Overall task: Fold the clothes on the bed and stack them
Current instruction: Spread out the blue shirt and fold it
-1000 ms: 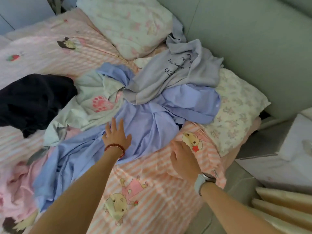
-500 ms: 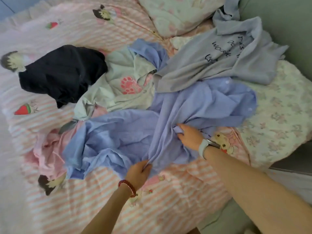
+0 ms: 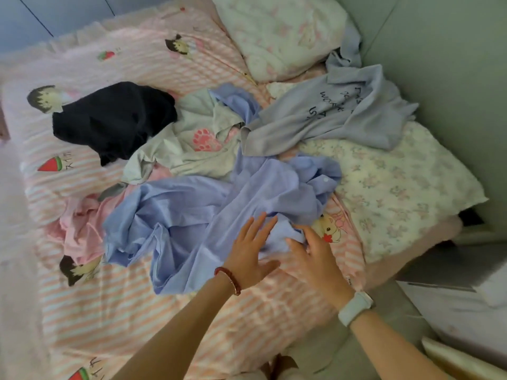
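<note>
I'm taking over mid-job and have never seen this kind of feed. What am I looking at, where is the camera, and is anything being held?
There is no robot: a person folds clothes, filmed by one camera on their head, looking down at a bed. The left hand, with a red bracelet, and the right hand, with a white watch, lie with fingers spread on a crumpled blue shirt. Neither grips it. Around it lie a black garment, a pale top with a pink print, a grey shirt with lettering and a pink garment. Nothing is folded yet.
</note>
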A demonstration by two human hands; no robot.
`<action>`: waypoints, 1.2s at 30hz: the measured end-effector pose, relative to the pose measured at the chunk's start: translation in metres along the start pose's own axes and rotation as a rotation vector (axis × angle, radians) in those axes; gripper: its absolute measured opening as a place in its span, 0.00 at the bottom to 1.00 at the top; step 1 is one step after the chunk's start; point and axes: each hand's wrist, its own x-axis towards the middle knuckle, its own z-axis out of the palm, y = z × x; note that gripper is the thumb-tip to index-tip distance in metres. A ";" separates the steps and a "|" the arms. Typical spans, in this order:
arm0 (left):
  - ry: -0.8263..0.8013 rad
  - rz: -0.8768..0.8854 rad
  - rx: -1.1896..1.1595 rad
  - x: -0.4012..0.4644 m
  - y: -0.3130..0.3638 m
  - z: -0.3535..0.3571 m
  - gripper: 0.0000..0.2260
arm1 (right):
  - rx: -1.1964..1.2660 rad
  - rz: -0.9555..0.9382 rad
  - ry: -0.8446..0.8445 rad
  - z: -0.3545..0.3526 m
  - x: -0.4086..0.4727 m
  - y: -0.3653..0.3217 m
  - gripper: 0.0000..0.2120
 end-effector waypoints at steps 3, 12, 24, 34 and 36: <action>0.167 0.083 -0.114 0.026 0.040 -0.021 0.19 | -0.088 -0.169 0.074 -0.033 0.004 -0.029 0.03; 0.312 0.024 -0.057 0.019 0.126 -0.165 0.14 | -0.013 -0.516 0.153 -0.061 0.016 -0.166 0.18; 0.700 0.203 -0.451 -0.197 0.197 -0.369 0.12 | 0.050 -1.090 0.035 0.036 -0.083 -0.415 0.05; 0.933 0.277 -0.148 -0.399 0.187 -0.457 0.11 | -0.165 -1.300 -0.037 0.154 -0.197 -0.508 0.04; 0.969 0.259 -0.182 -0.417 0.188 -0.467 0.15 | -0.222 -1.362 0.024 0.163 -0.207 -0.522 0.11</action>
